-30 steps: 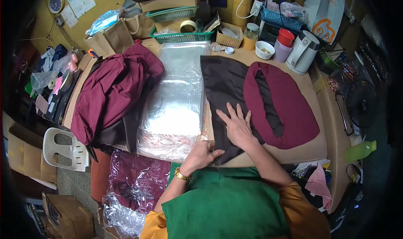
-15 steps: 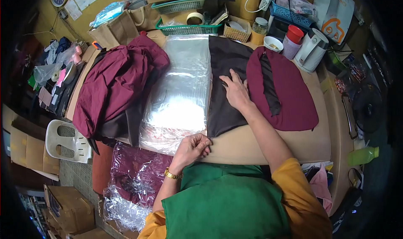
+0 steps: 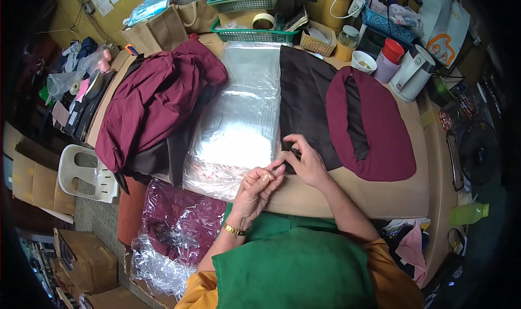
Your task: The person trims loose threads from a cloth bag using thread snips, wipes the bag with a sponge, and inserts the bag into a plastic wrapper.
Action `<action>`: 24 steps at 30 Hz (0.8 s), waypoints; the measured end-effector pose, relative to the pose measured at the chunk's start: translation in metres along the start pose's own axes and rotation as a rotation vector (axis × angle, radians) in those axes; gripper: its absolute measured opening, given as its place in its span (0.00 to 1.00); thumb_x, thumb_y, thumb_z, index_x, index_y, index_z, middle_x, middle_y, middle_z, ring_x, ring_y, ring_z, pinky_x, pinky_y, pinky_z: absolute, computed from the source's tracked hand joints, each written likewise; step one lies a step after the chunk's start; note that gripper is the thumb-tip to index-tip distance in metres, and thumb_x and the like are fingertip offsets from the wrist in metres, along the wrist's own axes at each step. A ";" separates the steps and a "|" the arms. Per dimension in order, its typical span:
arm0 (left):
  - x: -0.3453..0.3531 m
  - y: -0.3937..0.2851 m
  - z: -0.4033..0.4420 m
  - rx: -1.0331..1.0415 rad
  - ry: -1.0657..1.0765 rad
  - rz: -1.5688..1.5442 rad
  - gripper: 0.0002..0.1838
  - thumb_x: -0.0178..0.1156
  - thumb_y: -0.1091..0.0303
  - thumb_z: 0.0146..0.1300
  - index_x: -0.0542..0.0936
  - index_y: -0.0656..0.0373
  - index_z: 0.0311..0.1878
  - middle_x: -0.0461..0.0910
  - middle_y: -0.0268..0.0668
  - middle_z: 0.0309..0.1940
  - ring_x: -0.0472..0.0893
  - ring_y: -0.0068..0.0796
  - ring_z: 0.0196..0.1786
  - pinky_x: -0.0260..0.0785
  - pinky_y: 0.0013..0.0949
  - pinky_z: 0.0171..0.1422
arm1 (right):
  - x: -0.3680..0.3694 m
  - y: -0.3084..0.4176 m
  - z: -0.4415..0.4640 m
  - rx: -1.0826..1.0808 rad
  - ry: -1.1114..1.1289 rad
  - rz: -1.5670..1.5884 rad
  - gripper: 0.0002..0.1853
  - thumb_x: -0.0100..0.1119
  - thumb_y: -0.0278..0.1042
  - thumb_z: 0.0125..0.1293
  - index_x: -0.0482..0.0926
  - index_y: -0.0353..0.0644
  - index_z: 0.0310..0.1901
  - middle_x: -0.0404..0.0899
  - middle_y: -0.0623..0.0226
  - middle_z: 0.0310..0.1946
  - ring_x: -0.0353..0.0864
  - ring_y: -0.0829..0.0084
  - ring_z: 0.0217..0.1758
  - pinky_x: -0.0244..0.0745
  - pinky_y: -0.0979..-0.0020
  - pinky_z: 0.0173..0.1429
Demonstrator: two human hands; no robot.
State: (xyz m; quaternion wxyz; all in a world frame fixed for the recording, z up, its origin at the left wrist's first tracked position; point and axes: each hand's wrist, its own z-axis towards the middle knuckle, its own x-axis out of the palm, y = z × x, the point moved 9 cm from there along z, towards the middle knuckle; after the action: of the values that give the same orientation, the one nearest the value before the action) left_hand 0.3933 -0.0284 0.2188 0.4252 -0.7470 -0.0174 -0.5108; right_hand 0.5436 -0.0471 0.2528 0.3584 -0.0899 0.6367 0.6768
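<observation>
A folded garment lies on the table, with a black part [image 3: 306, 94] and a maroon part [image 3: 388, 130] with a long opening. My left hand [image 3: 257, 188], with a gold watch on its wrist, pinches the black cloth's near left corner. My right hand [image 3: 304, 160] is beside it with bent fingers, gripping the same black cloth near that corner. A stack of clear plastic bags [image 3: 239, 113] lies flat just left of the black cloth. Farther left is a crumpled maroon and black garment pile [image 3: 157, 103].
Green baskets [image 3: 255, 36], a glass jar [image 3: 347, 40], a white bowl [image 3: 363, 62], a red cup [image 3: 392, 51] and a kettle [image 3: 413, 73] line the back. Plastic-wrapped maroon cloth [image 3: 182, 219] sits below the table's front left. A white stool [image 3: 88, 172] stands left.
My right hand has come back from the middle of the black cloth to its near corner, beside my left hand. The folded garment had shifted away from the table's front edge.
</observation>
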 end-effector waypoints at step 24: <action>0.041 -0.015 -0.009 0.060 0.149 0.162 0.07 0.58 0.68 0.72 0.80 0.63 0.41 0.58 0.55 0.75 0.69 0.32 0.71 0.66 0.35 0.70 | -0.050 0.127 -0.064 -0.607 -0.356 -0.426 0.10 0.71 0.27 0.49 0.86 0.45 0.36 0.74 0.73 0.27 0.74 0.73 0.28 0.61 0.68 0.32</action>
State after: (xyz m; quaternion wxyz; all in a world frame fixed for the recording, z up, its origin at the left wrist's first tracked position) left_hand 0.3994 -0.0413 0.2604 0.4874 -0.6929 0.0595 -0.5281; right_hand 0.4826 -0.1168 0.3721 0.5522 -0.2029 0.3034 0.7496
